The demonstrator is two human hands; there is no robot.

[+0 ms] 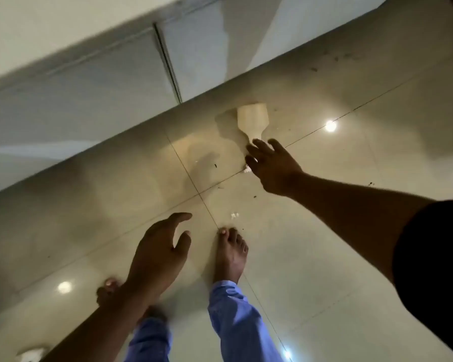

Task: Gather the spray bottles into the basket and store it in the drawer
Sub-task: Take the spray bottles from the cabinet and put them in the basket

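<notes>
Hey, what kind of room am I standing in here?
Probably an indoor room of a home: glossy tiled floor reflecting ceiling lights, pale cabinet fronts along it, a bare foot, and a bottle on the tiles.

Right arm: bare forearm point(351, 205), with a black short sleeve point(434, 270) covering the upper arm.
Left arm: bare forearm point(110, 317); no sleeve shows on it.
Hands: left hand point(160, 254) and right hand point(272, 168) bare, no rings or gloves visible.
Legs: blue trousers point(236, 322), loose and creased at the hems.
Feet: bare feet point(230, 257), no footwear.
</notes>
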